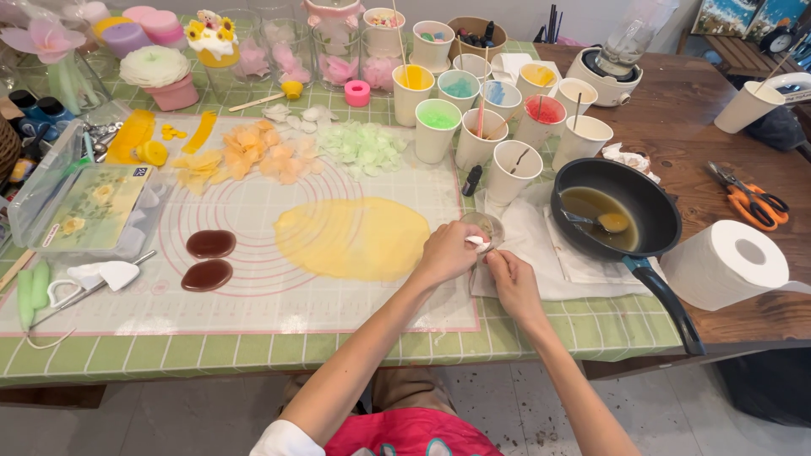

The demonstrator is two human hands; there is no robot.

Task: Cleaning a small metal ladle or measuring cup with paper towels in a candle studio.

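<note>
Pinching a small white scrap (477, 242) between thumb and forefinger, the left hand (448, 253) presses it to the rim of a small clear glass cup (485, 226), which stands on a white cloth (524, 245) near the centre of the table. At 3 o'clock of the left hand and just beside it, the right hand (511, 283) rests with fingers curled together at the base of the cup; whether they grip the glass cannot be told. At 9 o'clock of the hands, a flat disc of yellow wax (353, 239) lies on a translucent silicone mat (253, 295) with pink ring markings. At 3 o'clock, a black frying pan (642, 203) holds amber liquid and a spoon (604, 222). At 12 o'clock stands a cluster of white paper cups (507, 118) containing coloured wax. Two dark brown ovals (209, 259) lie on the mat well apart, at 9 o'clock. A roll of white paper towel (731, 263) and orange-handled scissors (756, 201) sit on bare wood at the far right.
</note>
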